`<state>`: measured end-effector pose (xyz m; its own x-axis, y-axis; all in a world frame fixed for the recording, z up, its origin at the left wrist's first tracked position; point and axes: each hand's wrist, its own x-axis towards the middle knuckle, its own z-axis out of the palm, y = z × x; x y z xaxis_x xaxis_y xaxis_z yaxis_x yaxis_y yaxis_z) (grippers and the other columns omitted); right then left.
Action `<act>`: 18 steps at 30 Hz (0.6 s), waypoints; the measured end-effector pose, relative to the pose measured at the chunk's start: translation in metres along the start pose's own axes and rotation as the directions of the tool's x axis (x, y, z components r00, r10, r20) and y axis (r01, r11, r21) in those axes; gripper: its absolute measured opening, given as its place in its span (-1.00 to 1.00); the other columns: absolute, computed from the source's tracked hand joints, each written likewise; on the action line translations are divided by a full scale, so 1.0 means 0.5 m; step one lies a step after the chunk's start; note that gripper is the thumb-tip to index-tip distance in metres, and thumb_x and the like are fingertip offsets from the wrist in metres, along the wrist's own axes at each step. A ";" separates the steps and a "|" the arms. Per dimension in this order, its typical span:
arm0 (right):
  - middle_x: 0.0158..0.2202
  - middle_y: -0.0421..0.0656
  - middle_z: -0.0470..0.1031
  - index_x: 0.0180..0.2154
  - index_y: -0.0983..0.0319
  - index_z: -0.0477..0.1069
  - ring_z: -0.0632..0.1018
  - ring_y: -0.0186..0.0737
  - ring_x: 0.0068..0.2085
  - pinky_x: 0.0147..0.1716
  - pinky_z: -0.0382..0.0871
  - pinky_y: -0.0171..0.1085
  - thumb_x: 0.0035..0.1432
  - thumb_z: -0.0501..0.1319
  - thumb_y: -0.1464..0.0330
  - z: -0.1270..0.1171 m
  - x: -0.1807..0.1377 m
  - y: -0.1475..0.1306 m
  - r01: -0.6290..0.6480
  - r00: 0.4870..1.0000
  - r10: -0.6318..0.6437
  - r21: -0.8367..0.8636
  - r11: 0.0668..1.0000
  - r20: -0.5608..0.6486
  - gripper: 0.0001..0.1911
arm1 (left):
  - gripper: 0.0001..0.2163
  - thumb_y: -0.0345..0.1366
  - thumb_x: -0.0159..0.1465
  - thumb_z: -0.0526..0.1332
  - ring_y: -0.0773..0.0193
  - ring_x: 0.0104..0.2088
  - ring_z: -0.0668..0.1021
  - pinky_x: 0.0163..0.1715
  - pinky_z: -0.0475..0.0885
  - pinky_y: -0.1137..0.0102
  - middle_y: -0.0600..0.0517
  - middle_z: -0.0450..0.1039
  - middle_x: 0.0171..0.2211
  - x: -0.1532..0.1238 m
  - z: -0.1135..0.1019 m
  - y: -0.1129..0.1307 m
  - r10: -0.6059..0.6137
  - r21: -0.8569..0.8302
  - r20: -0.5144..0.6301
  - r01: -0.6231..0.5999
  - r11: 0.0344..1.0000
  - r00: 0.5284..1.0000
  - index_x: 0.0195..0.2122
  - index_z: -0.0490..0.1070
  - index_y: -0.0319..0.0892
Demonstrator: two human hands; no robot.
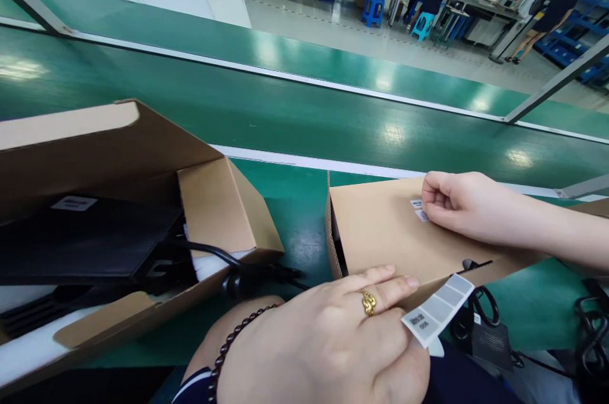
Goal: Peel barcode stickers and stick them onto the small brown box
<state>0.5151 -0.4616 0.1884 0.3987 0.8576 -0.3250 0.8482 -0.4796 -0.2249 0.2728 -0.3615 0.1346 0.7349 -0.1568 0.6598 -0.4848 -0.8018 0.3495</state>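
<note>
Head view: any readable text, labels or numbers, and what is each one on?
None can be read for sure.
Label strip under the left hand: dark print, too blurred.
Stickers on the closed carton, under the right hand: too small.
White label on the black device in the open box: unreadable.

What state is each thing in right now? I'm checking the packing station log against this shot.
Left box: open, flaps up, black device and cable inside.
Right box: closed on top, small labels stuck on it.
Right hand: fingertips pressing a small label onto the right box.
Left hand: resting on the right box's near edge, holding a label strip.
Black cable: loose beside the right box.
</note>
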 end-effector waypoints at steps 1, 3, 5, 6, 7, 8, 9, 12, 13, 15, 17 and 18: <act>-0.50 -0.24 0.46 -0.32 0.19 0.28 0.43 -0.29 -0.51 -0.49 0.23 -0.32 0.14 0.12 0.27 0.002 0.000 -0.001 0.023 1.000 -0.025 -0.064 0.998 -0.017 -0.88 | -0.67 -0.55 0.41 -0.02 0.12 0.10 0.55 0.27 0.38 0.22 -0.09 0.61 -0.22 -0.001 0.002 -0.001 -0.001 0.004 -0.006 0.001 1.000 1.000 -0.22 0.57 -0.36; -0.48 -0.22 0.47 -0.19 0.19 0.26 0.45 -0.25 -0.49 -0.47 0.21 -0.30 0.21 0.07 0.24 0.007 -0.001 -0.001 0.055 0.996 -0.068 -0.185 0.981 -0.064 -0.82 | -0.67 -0.55 0.41 -0.02 0.13 0.10 0.55 0.26 0.39 0.23 -0.08 0.61 -0.21 -0.002 0.004 -0.003 0.003 0.010 -0.014 -0.003 1.000 1.000 -0.22 0.57 -0.36; -0.44 -0.19 0.50 -0.09 0.18 0.22 0.46 -0.20 -0.48 -0.46 0.20 -0.29 0.27 0.03 0.16 0.011 -0.004 0.005 0.058 0.990 -0.091 -0.277 0.959 -0.106 -0.72 | -0.68 -0.55 0.41 -0.02 0.12 0.11 0.55 0.26 0.39 0.22 -0.09 0.61 -0.20 -0.003 0.004 -0.004 0.009 0.015 -0.014 -0.008 1.000 1.000 -0.22 0.57 -0.36; -0.41 -0.17 0.51 -0.07 0.18 0.21 0.47 -0.19 -0.48 -0.46 0.20 -0.28 0.29 0.02 0.11 0.013 -0.007 0.009 0.053 0.989 -0.093 -0.305 0.951 -0.118 -0.69 | -0.68 -0.56 0.41 -0.01 0.11 0.11 0.54 0.26 0.39 0.22 -0.09 0.61 -0.20 -0.003 0.003 -0.004 0.008 0.016 -0.012 -0.008 1.000 1.000 -0.21 0.57 -0.36; -0.38 -0.16 0.52 -0.05 0.18 0.21 0.47 -0.19 -0.47 -0.46 0.21 -0.28 0.31 0.00 0.09 0.014 -0.010 0.015 0.047 0.988 -0.091 -0.321 0.946 -0.124 -0.67 | -0.68 -0.56 0.41 -0.01 0.11 0.11 0.54 0.27 0.38 0.21 -0.09 0.61 -0.20 -0.003 0.001 -0.004 0.011 0.016 -0.009 -0.011 1.000 1.000 -0.21 0.57 -0.36; -0.36 -0.15 0.53 -0.05 0.18 0.21 0.48 -0.18 -0.47 -0.45 0.21 -0.28 0.32 -0.02 0.10 0.014 -0.013 0.022 0.041 0.988 -0.088 -0.330 0.943 -0.128 -0.67 | -0.68 -0.56 0.41 -0.01 0.10 0.11 0.54 0.27 0.38 0.21 -0.09 0.61 -0.20 -0.003 -0.001 -0.004 0.008 0.013 0.000 -0.008 1.000 1.000 -0.22 0.57 -0.36; -0.34 -0.14 0.54 -0.04 0.18 0.21 0.48 -0.17 -0.46 -0.45 0.22 -0.27 0.33 -0.04 0.14 0.015 -0.017 0.029 0.037 0.987 -0.086 -0.337 0.941 -0.133 -0.69 | -0.68 -0.56 0.41 -0.02 0.10 0.11 0.54 0.26 0.39 0.20 -0.09 0.61 -0.21 -0.003 -0.002 -0.004 0.010 0.007 0.007 -0.010 1.000 1.000 -0.22 0.57 -0.36; -0.31 -0.12 0.55 -0.03 0.20 0.23 0.51 -0.15 -0.41 -0.41 0.26 -0.26 0.28 -0.05 0.31 0.017 -0.025 0.048 0.028 0.986 -0.084 -0.354 0.935 -0.145 -0.73 | -0.69 -0.54 0.41 -0.01 0.09 0.10 0.55 0.25 0.40 0.20 -0.10 0.61 -0.22 0.000 -0.007 -0.004 0.017 0.001 0.013 -0.017 1.000 1.000 -0.23 0.56 -0.36; -0.30 -0.12 0.55 -0.02 0.20 0.24 0.52 -0.14 -0.39 -0.40 0.27 -0.25 0.25 -0.04 0.35 0.017 -0.026 0.053 0.025 0.986 -0.083 -0.357 0.934 -0.147 -0.72 | -0.70 -0.54 0.41 0.00 0.10 0.10 0.55 0.25 0.40 0.20 -0.10 0.61 -0.22 0.001 -0.008 -0.004 0.015 0.002 0.007 -0.015 1.000 1.000 -0.23 0.56 -0.36; -0.28 -0.11 0.55 -0.02 0.21 0.25 0.53 -0.13 -0.37 -0.38 0.30 -0.23 0.22 -0.03 0.36 0.015 -0.026 0.057 0.022 0.984 -0.082 -0.350 0.937 -0.157 -0.71 | -0.70 -0.55 0.40 0.00 0.10 0.09 0.56 0.25 0.40 0.21 -0.09 0.61 -0.23 0.002 -0.010 -0.003 0.011 0.008 -0.002 -0.011 1.000 1.000 -0.25 0.55 -0.36; -0.28 -0.11 0.53 -0.03 0.20 0.25 0.52 -0.13 -0.36 -0.37 0.32 -0.21 0.26 -0.02 0.30 0.008 -0.029 0.055 0.034 0.979 -0.094 -0.310 0.950 -0.179 -0.72 | -0.72 -0.55 0.39 0.02 0.12 0.08 0.56 0.25 0.40 0.23 -0.08 0.62 -0.23 0.002 -0.011 -0.003 0.015 0.017 0.010 -0.015 1.000 1.000 -0.24 0.55 -0.35; -0.28 -0.12 0.52 -0.04 0.18 0.26 0.52 -0.14 -0.35 -0.37 0.33 -0.21 0.28 -0.01 0.24 0.003 -0.035 0.054 0.043 0.975 -0.101 -0.276 0.960 -0.199 -0.73 | -0.74 -0.55 0.39 0.04 0.13 0.08 0.56 0.25 0.40 0.24 -0.07 0.62 -0.23 0.002 -0.011 -0.003 0.020 0.027 0.017 -0.020 0.999 1.000 -0.22 0.55 -0.34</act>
<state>0.5307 -0.4900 0.1868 0.3726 0.9213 -0.1113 0.9278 -0.3724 0.0234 0.2714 -0.3572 0.1384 0.7332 -0.1822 0.6551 -0.4864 -0.8138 0.3180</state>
